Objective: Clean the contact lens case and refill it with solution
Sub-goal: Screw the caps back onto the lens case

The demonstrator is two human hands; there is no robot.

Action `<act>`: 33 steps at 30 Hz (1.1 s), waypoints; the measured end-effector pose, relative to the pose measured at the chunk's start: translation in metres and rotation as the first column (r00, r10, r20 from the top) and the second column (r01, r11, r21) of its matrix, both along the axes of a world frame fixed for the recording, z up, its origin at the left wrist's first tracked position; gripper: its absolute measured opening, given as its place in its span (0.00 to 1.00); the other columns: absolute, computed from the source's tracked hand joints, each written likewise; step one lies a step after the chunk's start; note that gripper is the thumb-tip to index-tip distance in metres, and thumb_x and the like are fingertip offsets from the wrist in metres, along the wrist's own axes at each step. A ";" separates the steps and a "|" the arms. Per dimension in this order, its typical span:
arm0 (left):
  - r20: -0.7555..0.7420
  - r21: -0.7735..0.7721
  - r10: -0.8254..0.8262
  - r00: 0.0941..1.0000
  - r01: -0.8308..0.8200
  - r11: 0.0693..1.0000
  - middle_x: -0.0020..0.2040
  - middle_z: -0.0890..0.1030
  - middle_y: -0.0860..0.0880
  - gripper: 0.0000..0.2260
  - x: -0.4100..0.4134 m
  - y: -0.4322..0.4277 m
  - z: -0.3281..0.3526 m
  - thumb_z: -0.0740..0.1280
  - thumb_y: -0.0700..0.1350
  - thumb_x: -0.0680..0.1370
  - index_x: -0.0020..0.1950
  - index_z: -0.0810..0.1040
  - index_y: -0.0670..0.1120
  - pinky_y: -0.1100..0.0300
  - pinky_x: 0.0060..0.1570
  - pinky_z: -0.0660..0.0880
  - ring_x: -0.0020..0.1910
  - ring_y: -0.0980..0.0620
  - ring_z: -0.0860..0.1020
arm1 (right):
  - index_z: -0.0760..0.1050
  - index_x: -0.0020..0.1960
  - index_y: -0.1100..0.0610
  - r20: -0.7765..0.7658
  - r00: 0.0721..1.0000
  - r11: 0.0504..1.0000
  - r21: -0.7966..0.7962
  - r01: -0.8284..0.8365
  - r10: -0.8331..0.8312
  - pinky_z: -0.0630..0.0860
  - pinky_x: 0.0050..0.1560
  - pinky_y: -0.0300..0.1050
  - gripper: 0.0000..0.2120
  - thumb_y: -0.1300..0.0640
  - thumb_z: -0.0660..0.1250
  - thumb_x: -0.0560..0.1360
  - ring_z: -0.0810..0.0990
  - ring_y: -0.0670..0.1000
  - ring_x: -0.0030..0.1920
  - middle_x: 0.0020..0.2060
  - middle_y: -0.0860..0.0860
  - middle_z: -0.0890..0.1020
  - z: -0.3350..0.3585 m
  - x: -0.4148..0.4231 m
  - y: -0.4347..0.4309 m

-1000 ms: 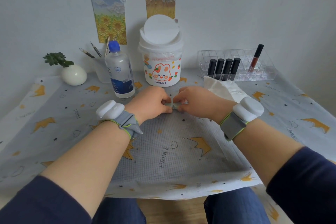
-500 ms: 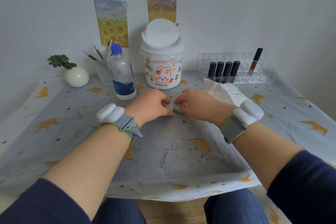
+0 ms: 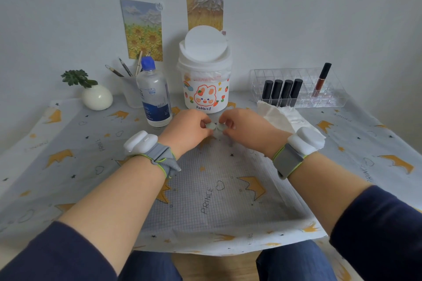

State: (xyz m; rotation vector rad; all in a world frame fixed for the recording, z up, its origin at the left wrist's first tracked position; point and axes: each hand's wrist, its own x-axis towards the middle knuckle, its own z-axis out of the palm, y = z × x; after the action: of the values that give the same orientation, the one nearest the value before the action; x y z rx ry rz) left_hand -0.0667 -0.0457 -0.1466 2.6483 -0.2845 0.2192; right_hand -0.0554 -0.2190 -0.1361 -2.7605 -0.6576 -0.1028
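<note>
A small pale green contact lens case (image 3: 215, 126) sits between my fingertips at the middle of the table. My left hand (image 3: 186, 131) pinches its left end and my right hand (image 3: 245, 129) pinches its right end. Most of the case is hidden by my fingers. A clear solution bottle (image 3: 154, 96) with a blue cap and blue label stands upright just left of my left hand. A crumpled white tissue (image 3: 279, 115) lies behind my right wrist.
A white rabbit-print bin (image 3: 205, 80) with a swing lid stands right behind my hands. A clear organiser (image 3: 296, 89) with dark lipsticks is at the back right. A pencil cup (image 3: 130, 89) and a white vase (image 3: 97, 97) with a plant stand at the back left.
Both hands stay on the case at the same spot on the table, and a little more of the case shows between the fingertips. The view has tilted slightly.
</note>
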 end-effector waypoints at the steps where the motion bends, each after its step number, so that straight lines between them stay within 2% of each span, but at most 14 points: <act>1: 0.023 0.004 0.007 1.000 -0.007 1.000 0.45 0.80 0.49 0.13 0.001 -0.001 0.000 0.69 0.49 0.75 0.57 0.82 0.47 0.53 0.49 0.77 0.47 0.49 0.78 | 0.76 0.61 0.55 0.008 1.000 1.000 0.008 0.006 -0.006 0.76 0.55 0.49 0.13 0.56 0.64 0.77 0.78 0.54 0.53 0.53 0.53 0.80 -0.001 0.003 0.001; 6: 0.066 0.018 0.056 0.996 -0.058 0.998 0.49 0.81 0.45 0.12 0.009 -0.003 -0.005 0.67 0.46 0.77 0.57 0.82 0.44 0.50 0.50 0.76 0.50 0.45 0.78 | 0.76 0.61 0.56 0.020 0.999 0.999 0.038 0.037 -0.038 0.75 0.56 0.50 0.14 0.58 0.64 0.76 0.78 0.56 0.54 0.54 0.55 0.79 -0.005 0.015 0.008; 15: 0.058 0.038 0.105 0.993 -0.107 0.993 0.53 0.80 0.44 0.13 0.025 0.000 -0.012 0.67 0.48 0.77 0.59 0.81 0.46 0.57 0.48 0.72 0.54 0.44 0.77 | 0.75 0.62 0.55 0.012 0.997 0.997 -0.007 0.071 -0.071 0.74 0.59 0.51 0.15 0.59 0.62 0.77 0.77 0.58 0.57 0.58 0.56 0.78 -0.007 0.028 0.019; 24: 0.061 0.037 0.105 0.993 -0.107 0.994 0.46 0.80 0.44 0.09 0.023 0.000 -0.012 0.67 0.48 0.76 0.50 0.83 0.44 0.59 0.40 0.68 0.49 0.44 0.77 | 0.72 0.67 0.55 0.010 0.997 0.997 -0.044 0.071 -0.071 0.73 0.60 0.49 0.16 0.58 0.61 0.79 0.76 0.57 0.59 0.61 0.56 0.76 -0.005 0.026 0.021; 26: 0.065 0.027 0.106 0.992 -0.108 0.994 0.46 0.81 0.44 0.10 0.020 -0.001 -0.011 0.67 0.47 0.76 0.49 0.82 0.42 0.58 0.40 0.69 0.49 0.44 0.77 | 0.70 0.69 0.56 0.013 0.998 0.998 -0.026 0.060 -0.060 0.73 0.60 0.49 0.18 0.58 0.61 0.79 0.76 0.57 0.60 0.62 0.56 0.75 -0.004 0.023 0.020; 30: 0.087 0.000 0.122 0.989 -0.123 0.992 0.57 0.78 0.44 0.13 0.017 -0.002 -0.008 0.67 0.48 0.77 0.59 0.81 0.45 0.57 0.50 0.73 0.55 0.45 0.76 | 0.69 0.70 0.55 0.029 0.998 0.997 0.055 0.049 -0.050 0.74 0.59 0.49 0.21 0.58 0.64 0.77 0.77 0.56 0.59 0.62 0.55 0.74 -0.002 0.014 0.014; 33: 0.146 -0.050 0.145 0.979 -0.139 0.989 0.55 0.77 0.46 0.10 0.011 -0.007 -0.003 0.67 0.47 0.77 0.55 0.82 0.47 0.60 0.47 0.67 0.54 0.47 0.75 | 0.71 0.69 0.55 0.085 0.995 0.991 0.128 0.044 -0.055 0.74 0.59 0.52 0.20 0.58 0.64 0.77 0.77 0.56 0.58 0.61 0.54 0.75 0.004 0.005 0.004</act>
State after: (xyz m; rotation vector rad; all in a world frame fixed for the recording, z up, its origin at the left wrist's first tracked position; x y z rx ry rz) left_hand -0.0554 -0.0532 -0.1500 2.6189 -0.1373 0.4668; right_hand -0.0499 -0.2152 -0.1319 -2.6636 -0.5835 -0.2696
